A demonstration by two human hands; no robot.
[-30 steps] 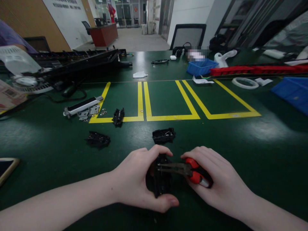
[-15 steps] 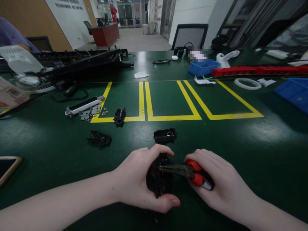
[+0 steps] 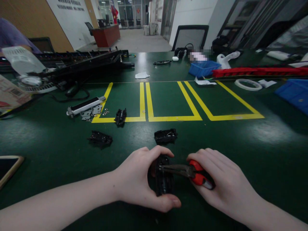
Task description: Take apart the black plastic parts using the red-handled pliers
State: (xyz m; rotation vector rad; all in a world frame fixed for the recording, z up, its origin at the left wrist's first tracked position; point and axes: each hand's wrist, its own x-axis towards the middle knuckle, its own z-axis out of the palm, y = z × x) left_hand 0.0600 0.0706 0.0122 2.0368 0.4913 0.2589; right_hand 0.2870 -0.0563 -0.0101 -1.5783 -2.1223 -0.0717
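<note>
My left hand point(image 3: 137, 179) wraps around a small black plastic part point(image 3: 163, 183) held on the green table point(image 3: 240, 154), thumb below and fingers over its top. My right hand point(image 3: 223, 181) grips red-handled needle-nose pliers point(image 3: 190, 170). The pliers' dark jaws point left and reach into the top of the black part. Three similar black parts lie beyond my hands: one just ahead point(image 3: 165, 136), one to the left point(image 3: 100, 139), one on the yellow tape line point(image 3: 120, 116).
A white-and-black bar with metal brackets and small washers point(image 3: 85, 107) lies at the left. A phone point(image 3: 8, 166) sits at the left edge. Blue bins point(image 3: 204, 68), a red strip point(image 3: 260, 70) and a tape ring point(image 3: 247, 84) stand far right. A person's sleeve point(image 3: 12, 35) shows far left.
Almost nothing differs. Both hands keep their hold; the pliers and right hand sit slightly further right and lower, partly from a small camera shift.
</note>
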